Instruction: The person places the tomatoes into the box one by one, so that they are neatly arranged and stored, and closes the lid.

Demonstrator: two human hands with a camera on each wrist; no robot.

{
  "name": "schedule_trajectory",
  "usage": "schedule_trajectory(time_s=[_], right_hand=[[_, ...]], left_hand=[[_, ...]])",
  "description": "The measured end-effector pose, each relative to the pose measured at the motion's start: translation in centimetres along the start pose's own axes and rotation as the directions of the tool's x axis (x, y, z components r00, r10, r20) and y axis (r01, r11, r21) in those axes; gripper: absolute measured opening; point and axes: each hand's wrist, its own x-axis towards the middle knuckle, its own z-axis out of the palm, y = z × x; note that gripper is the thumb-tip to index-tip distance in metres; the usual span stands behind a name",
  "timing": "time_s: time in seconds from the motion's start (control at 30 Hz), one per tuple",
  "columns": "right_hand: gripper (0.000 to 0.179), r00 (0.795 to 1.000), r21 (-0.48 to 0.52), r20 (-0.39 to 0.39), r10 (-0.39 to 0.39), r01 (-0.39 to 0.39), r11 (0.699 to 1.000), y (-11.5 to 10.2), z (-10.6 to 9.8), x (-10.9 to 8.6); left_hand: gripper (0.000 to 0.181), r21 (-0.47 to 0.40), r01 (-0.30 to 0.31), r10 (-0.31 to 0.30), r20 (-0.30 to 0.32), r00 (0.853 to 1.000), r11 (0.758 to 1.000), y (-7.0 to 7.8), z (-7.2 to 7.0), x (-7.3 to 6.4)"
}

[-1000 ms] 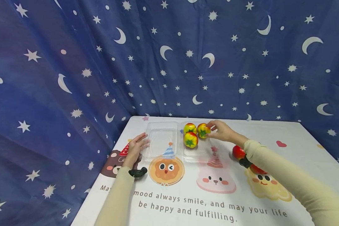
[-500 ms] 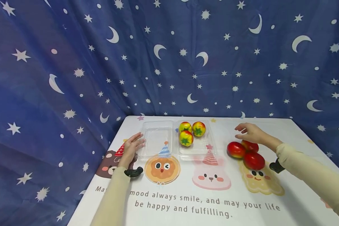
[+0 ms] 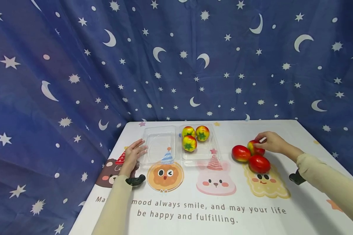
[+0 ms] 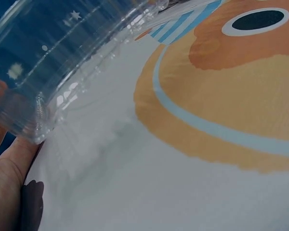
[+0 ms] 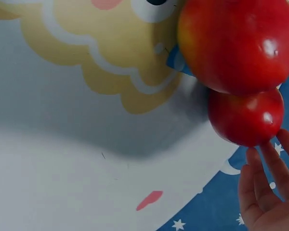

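In the head view, my right hand (image 3: 273, 143) has its fingers and thumb around the rearmost red-and-yellow fruit (image 3: 256, 147). Two more red fruits, a left one (image 3: 241, 153) and a front one (image 3: 259, 164), lie against it. In the right wrist view the fingertips (image 5: 267, 150) touch the held fruit (image 5: 246, 118), partly hidden behind a nearer fruit (image 5: 238, 45). My left hand (image 3: 132, 156) rests with extended fingers at the left edge of the clear plastic clamshell box (image 3: 160, 147). Three yellow-red fruits with green star-shaped leaf tops, one of them the front fruit (image 3: 189, 143), sit in its right half.
A white tablecloth (image 3: 176, 225) with printed cartoon figures and lettering covers the table. Behind and to the left hangs a blue curtain (image 3: 153, 75) with stars and moons. The curtain meets the table's back edge, just behind the box.
My right hand has let go of a fruit in the box's right half and moved right to the loose fruits, taking hold of the rear one. My left hand stays at the box.
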Motion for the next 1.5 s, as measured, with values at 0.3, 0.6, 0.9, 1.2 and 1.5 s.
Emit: schedule_trajectory(time_s=[0.3,0.6,0.9,1.2,1.5], right_hand=[[0.043,0.997,-0.018,-0.067,0.049,-0.051,0.999,0.5,0.7,-0.1],[0.049,0.996,0.009,-0.016,0.085,-0.085,0.996,1.1,-0.3,0.1],[0.054,0.987,-0.050,0.142,0.071,-0.065,0.997,1.0,-1.5,0.2],[0.056,0.987,-0.079,0.131,0.091,-0.081,0.994,1.3,-1.5,-0.1],[0.053,0.989,-0.060,0.103,0.108,-0.103,0.993,1.4,-1.5,-0.4]], left_hand=[[0.050,0.005,-0.004,0.004,0.005,1.000,1.000,0.1,-0.1,-0.2],[0.050,0.005,-0.017,0.017,0.002,1.000,1.000,0.0,0.0,-0.1],[0.050,0.003,-0.021,0.021,0.003,1.000,1.000,0.1,-0.1,-0.2],[0.050,0.028,-0.032,0.032,0.003,0.999,0.999,0.0,0.0,-0.2],[0.052,-0.008,-0.034,0.034,0.012,0.999,0.999,-0.1,-0.1,0.0]])
